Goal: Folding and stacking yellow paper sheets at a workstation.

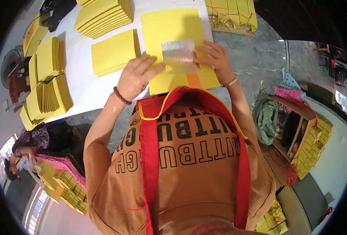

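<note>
A large yellow paper sheet [152, 31], possibly the top of a stack, lies at the table's front right edge. On it rests a shiny silver foil square [178, 53], with an orange strip [194, 80] just below. My left hand [136, 76] lies over the sheet's left edge, fingers stretched out, the tips near the foil's lower left corner. My right hand [217, 62] reaches in from the right with its fingers apart, the tips touching the foil's right edge. Neither hand visibly grips anything. Part of the right thumb is hard to make out.
Folded yellow paper stacks stand on the white table [79, 84]: one stack [115, 53] beside my left hand, a taller stack [103, 17] behind it, and several bundles [50, 58] far left. More yellow paper [236, 13] with red strings lies beyond the right edge. A wooden shelf [298, 121] stands right.
</note>
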Demonstrator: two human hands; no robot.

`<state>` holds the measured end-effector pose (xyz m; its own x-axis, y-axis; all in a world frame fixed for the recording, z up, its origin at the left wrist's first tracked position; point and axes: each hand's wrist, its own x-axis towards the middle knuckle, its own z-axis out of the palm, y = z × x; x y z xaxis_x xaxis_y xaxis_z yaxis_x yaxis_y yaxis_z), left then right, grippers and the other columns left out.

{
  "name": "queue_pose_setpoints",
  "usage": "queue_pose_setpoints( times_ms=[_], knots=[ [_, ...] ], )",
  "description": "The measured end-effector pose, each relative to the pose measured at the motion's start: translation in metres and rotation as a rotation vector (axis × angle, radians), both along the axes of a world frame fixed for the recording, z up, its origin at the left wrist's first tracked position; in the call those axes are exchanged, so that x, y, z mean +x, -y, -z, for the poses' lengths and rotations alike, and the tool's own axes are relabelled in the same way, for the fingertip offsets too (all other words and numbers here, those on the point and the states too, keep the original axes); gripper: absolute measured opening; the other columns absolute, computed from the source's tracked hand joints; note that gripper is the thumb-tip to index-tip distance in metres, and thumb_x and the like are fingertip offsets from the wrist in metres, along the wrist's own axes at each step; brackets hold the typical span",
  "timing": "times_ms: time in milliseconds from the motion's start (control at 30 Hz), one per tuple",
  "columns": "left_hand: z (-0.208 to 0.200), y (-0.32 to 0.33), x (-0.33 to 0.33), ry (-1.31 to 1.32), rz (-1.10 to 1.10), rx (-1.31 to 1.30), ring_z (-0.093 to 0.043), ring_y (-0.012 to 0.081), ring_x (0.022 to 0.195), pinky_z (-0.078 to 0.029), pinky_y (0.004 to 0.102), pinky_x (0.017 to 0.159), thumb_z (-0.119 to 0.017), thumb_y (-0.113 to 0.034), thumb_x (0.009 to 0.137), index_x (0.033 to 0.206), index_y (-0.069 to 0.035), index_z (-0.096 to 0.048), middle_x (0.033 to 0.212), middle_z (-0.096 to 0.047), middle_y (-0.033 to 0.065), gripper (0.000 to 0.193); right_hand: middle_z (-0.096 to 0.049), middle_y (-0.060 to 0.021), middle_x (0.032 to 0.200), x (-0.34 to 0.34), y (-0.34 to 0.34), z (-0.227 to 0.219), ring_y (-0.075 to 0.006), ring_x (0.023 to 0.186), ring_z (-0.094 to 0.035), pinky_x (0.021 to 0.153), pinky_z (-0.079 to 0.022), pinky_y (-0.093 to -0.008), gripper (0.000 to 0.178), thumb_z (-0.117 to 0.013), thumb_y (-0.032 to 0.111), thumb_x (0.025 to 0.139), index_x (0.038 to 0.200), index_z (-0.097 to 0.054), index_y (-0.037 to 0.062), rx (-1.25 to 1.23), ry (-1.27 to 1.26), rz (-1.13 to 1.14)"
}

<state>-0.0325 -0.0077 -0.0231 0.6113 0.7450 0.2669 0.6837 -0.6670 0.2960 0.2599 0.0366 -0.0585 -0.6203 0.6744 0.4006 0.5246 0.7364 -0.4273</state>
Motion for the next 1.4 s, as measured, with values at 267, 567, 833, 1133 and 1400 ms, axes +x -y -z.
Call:
queue_pose_setpoints(
  times_ms=[267,567,833,1133,1400],
  knots=[
    [-0.002,-0.002,0.014,0.307,-0.338,-0.258,-0.056,0.0287,0.062,-0.046,0.0358,0.057,-0.055,-0.016,0.084,0.084,-0.003,-0.057,0.066,-0.057,0.0130,0.013,-0.064,-0.0029,0.099,-0.007,0.002,-0.011,-0.0200,0.093,-0.059,0.082,-0.040,-0.0310,0.021,-0.061,0.018,0.080,0.099,-0.065,0.0132,-0.666,-0.200,0.045],
    [0.037,-0.030,0.016,0.658,-0.675,-0.696,-0.042,0.0133,0.043,-0.035,0.0294,0.042,-0.057,-0.023,0.085,0.066,0.001,-0.049,0.048,-0.046,0.0080,0.032,-0.066,-0.0075,0.094,-0.031,-0.007,-0.001,-0.0121,0.085,-0.060,0.074,-0.046,-0.0246,0.042,-0.063,0.020,0.081,0.116,-0.052,0.0020,-0.991,-0.600,0.348],
    [0.030,-0.038,0.016,0.885,-0.737,-0.891,-0.041,0.0058,0.046,-0.033,0.0234,0.041,-0.060,-0.017,0.083,0.082,-0.001,-0.051,0.053,-0.048,0.0000,0.018,-0.064,-0.0147,0.099,-0.034,-0.009,0.007,-0.0170,0.087,-0.062,0.077,-0.046,-0.0273,0.051,-0.066,0.020,0.076,0.122,-0.051,0.0078,-0.866,-0.426,0.426],
    [0.006,-0.036,0.013,0.825,-0.753,-0.853,-0.047,0.0090,0.045,-0.036,0.0241,0.040,-0.063,-0.020,0.081,0.113,-0.001,-0.040,0.055,-0.052,0.0018,0.044,-0.059,-0.0110,0.111,-0.039,-0.011,-0.001,-0.0112,0.093,-0.056,0.080,-0.046,-0.0240,0.052,-0.064,0.009,0.080,0.127,-0.044,-0.0003,-0.900,-0.359,0.420],
    [-0.010,-0.050,0.045,0.049,-0.098,-0.015,-0.035,0.0305,0.121,-0.030,0.0426,0.098,-0.061,-0.027,0.077,0.123,-0.007,-0.047,0.130,-0.042,0.0142,0.053,-0.062,-0.0184,0.103,-0.044,-0.010,0.002,-0.0217,0.092,-0.063,0.078,-0.047,-0.0295,0.052,-0.066,0.020,0.075,0.122,-0.050,0.0065,-0.855,-0.382,0.454]
  ],
)
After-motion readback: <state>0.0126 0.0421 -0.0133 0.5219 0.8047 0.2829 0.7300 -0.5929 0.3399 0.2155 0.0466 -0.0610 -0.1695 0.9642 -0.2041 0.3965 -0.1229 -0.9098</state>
